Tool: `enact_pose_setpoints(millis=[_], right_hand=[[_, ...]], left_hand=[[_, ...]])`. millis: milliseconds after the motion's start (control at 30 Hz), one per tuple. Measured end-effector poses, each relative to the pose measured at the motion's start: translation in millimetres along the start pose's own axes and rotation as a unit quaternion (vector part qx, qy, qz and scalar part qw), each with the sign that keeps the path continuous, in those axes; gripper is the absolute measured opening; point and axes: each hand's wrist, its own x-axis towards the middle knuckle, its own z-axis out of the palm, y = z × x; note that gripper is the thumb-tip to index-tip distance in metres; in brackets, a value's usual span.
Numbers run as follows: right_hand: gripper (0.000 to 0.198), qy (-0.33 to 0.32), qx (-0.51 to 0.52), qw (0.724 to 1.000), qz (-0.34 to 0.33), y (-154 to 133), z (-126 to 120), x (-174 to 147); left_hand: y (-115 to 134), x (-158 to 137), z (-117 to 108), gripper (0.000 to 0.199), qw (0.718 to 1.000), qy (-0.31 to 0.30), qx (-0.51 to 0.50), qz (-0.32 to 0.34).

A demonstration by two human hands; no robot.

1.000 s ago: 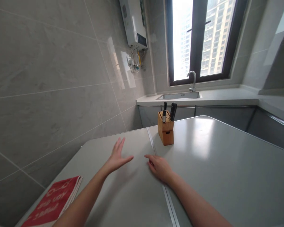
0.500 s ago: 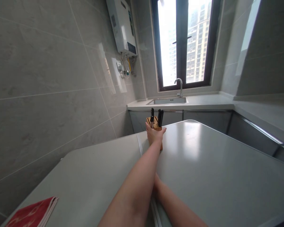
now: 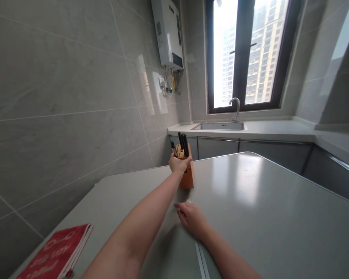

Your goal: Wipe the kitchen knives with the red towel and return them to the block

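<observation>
Near the far edge of the table point(image 3: 238, 240) stands a wooden knife block point(image 3: 188, 179), with several black-handled knives point(image 3: 185, 144) sticking up from its top. My left hand point(image 3: 178, 163) reaches out and is wrapped round the upper near side of the block, thumb towards its right side. The block's right face shows; my hand and forearm cover part of its front. Closer to me, my right hand point(image 3: 192, 217) rests low over the table beside my left forearm. It holds nothing, its fingers loosely bent and pointing left, apart from the block.
A folded red cloth point(image 3: 58, 252) lies at the table's near left. Beyond the table are a counter point(image 3: 273, 126) with a sink point(image 3: 221, 126) and a faucet point(image 3: 235, 108). A grey tiled wall point(image 3: 61, 85) runs along the left, bearing a water heater point(image 3: 167, 35).
The knife block has shifted left on the table and turned, with my left hand on it. My right hand has come out from behind my left forearm. The view has swung left.
</observation>
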Motion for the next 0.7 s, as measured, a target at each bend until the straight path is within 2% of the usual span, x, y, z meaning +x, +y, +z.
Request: enact_pose_setpoints(millis=[100,233,333,433,567,700], right_hand=[[0.029,-0.013,0.022,1.0,0.009,-2.0,-2.1,-0.9],[0.03,-0.012,0.036,0.999,0.019,-3.0,0.6,-1.0],[0.03,-0.007,0.038,0.999,0.023,-4.5,2.4,-0.8],[0.03,-0.008,0.04,0.999,0.021,-6.4,3.1,-0.3],[0.03,0.004,0.043,0.999,0.014,-7.7,4.0,0.4],[0.031,0.002,0.039,0.999,0.018,-7.3,5.8,0.4]], left_hand=[[-13.3,29.7,-59.9,0.057,0.999,0.047,0.02,0.011],[-35.6,61.4,-158.4,0.052,0.991,0.102,0.079,0.023],[-57.7,71.9,-233.4,0.058,0.978,0.155,0.139,0.006],[-82.7,71.9,-298.7,0.06,0.96,0.204,0.19,-0.025],[-113.1,64.5,-362.5,0.059,0.943,0.25,0.213,-0.059],[-135.2,59.0,-401.3,0.058,0.949,0.253,0.179,-0.057]])
